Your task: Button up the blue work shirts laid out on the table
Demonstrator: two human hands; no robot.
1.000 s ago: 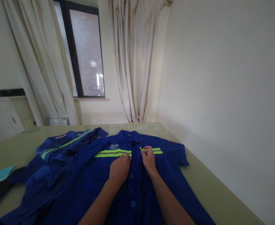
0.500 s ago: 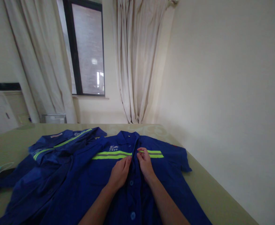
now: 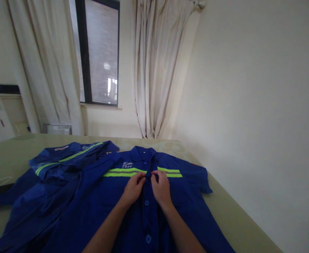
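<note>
The blue shirt (image 3: 151, 218) lies face up in the middle of the table (image 3: 238, 218). The left hand (image 3: 134, 186) and right hand (image 3: 161, 185) seem to pinch its front, fingers nearly closed, close together. It looks like they are working the two edges together, which calls for small, careful finger moves. Left, another shirt (image 3: 49, 189) lies crumpled. Far off are a window (image 3: 103, 52) and pale curtains (image 3: 151, 70).
</note>
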